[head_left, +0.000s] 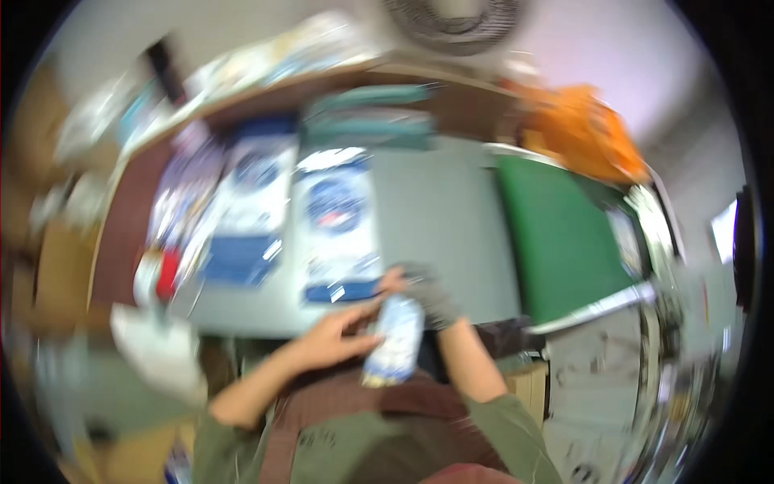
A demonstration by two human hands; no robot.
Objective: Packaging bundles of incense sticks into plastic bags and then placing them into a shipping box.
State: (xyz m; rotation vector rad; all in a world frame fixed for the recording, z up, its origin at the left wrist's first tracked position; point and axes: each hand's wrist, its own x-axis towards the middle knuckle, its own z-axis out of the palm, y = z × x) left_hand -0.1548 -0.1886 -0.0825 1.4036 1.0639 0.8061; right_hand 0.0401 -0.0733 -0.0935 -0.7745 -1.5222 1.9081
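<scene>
A small blue-and-white plastic packet [395, 343] is held upright just off the table's front edge, close to my apron. My right hand [423, 294], in a grey glove with bare fingertips, grips its upper end. From the other side my left hand [343, 335], ungloved, has its thumb and curved fingers on the packet's left edge. Motion blurs the fingers and the packet's contents. Just beyond my hands a flat blue-and-white plastic bag [339, 218] lies lengthwise on the grey tabletop [447, 218]. A similar bag [250, 210] is to its left.
Purplish clear packets [185, 189] lie at the left, near a red-and-white item [161, 274]. Teal cases [371, 121] stand against the back ledge. A green board [564, 234] takes up the right side, with an orange bag [588, 133] behind it. A round fan [455, 20] is beyond.
</scene>
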